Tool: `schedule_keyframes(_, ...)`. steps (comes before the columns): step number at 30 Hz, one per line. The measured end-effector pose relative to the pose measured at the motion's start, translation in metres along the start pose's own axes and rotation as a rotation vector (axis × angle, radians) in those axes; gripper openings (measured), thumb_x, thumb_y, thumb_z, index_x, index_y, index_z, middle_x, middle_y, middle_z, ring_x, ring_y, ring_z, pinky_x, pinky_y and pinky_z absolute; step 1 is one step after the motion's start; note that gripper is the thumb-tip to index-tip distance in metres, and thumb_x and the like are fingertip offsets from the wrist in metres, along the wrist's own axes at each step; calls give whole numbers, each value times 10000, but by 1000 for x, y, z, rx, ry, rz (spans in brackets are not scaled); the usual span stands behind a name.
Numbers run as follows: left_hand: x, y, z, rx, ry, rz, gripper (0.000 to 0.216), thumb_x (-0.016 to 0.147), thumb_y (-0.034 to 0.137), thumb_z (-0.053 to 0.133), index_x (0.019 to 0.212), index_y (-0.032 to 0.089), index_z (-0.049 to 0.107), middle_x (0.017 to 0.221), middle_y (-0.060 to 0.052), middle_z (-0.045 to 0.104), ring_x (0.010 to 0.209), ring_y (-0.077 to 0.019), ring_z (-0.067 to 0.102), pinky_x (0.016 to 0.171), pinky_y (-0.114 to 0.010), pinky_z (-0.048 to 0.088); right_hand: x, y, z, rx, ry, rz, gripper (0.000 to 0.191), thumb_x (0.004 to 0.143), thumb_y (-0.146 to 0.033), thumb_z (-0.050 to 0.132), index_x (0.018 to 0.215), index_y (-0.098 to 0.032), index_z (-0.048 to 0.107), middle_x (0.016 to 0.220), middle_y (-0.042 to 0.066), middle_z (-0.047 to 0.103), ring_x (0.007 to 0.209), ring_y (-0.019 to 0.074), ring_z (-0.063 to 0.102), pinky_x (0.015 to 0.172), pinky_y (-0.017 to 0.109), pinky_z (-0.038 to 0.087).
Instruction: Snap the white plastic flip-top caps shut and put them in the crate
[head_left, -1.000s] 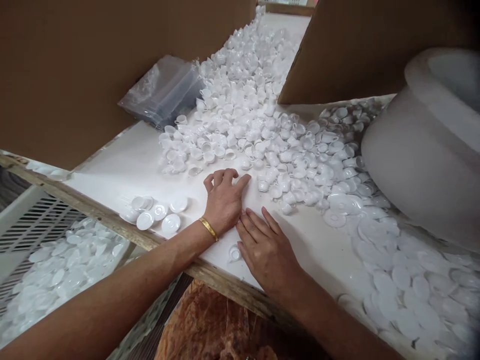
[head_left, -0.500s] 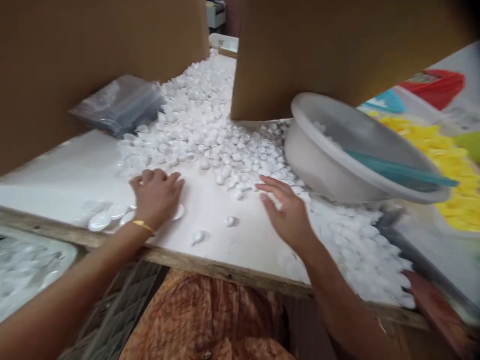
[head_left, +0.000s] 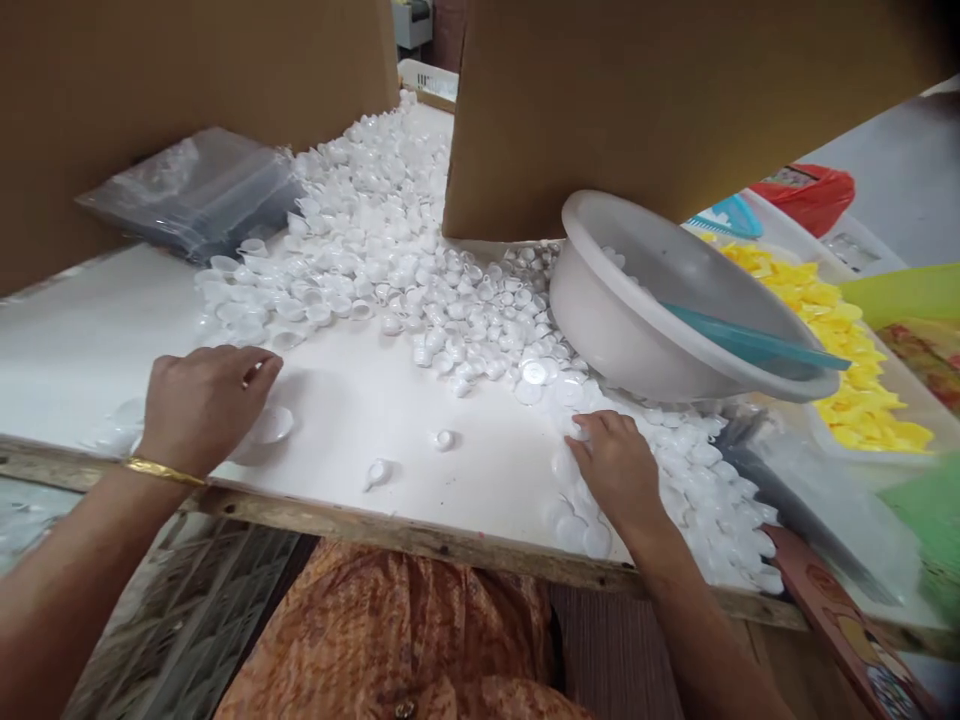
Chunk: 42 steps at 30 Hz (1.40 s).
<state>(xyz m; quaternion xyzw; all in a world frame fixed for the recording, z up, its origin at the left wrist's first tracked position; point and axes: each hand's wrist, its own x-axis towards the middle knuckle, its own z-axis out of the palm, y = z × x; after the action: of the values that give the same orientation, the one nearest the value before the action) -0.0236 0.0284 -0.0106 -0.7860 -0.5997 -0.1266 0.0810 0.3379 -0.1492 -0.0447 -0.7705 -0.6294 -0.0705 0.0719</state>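
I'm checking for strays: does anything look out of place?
Two small white pieces lie loose on the tabletop, apart from the white heap. The pale basin also seems tilted, its rim slanting down rightward.

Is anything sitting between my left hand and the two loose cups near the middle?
Yes, a white saucer lies just beside the left hand, on the side facing the two loose cups; nothing else visible stands between.

Over on the table, a heap of cups spreads between a bag at left and a basin at right. Saucers lie before the basin; two loose cups sit between left hand and right hand.
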Motion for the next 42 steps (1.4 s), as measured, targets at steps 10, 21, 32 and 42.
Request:
schedule_keyframes(10,-48,69,-12,-454,-544,409,388,757,324,607,1135,251,558,953,-53,574,885,-202,531,729,-290,414,11,-49,-30,751,-146,204,331,833,-388,489,1115,-225,553,765,23,629,707,177,615,643,305,475)
schedule_keyframes(21,-36,54,1,-800,-467,-137,315,852,311,380,1067,179,568,779,-29,596,673,-141,558,635,-260,442,58,-168,-16,898,-359,-83,279,828,-215,445,1059,-238,599,650,-19,602,596,131,595,559,240,431)
schedule_keyframes(32,-47,52,11,-1061,-541,-369,174,710,326,544,749,166,604,533,35,542,477,-102,482,473,-215,358,62,-194,15,826,-453,-108,151,791,-192,515,938,-224,530,621,-38,572,557,134,601,535,238,452)
schedule_keyframes(42,-40,49,12,-1111,-564,-434,151,698,296,548,718,152,590,476,39,523,429,-87,442,441,-203,330,66,-197,23,952,-519,-43,103,807,-245,507,906,-221,520,622,-47,564,467,91,570,465,209,481)
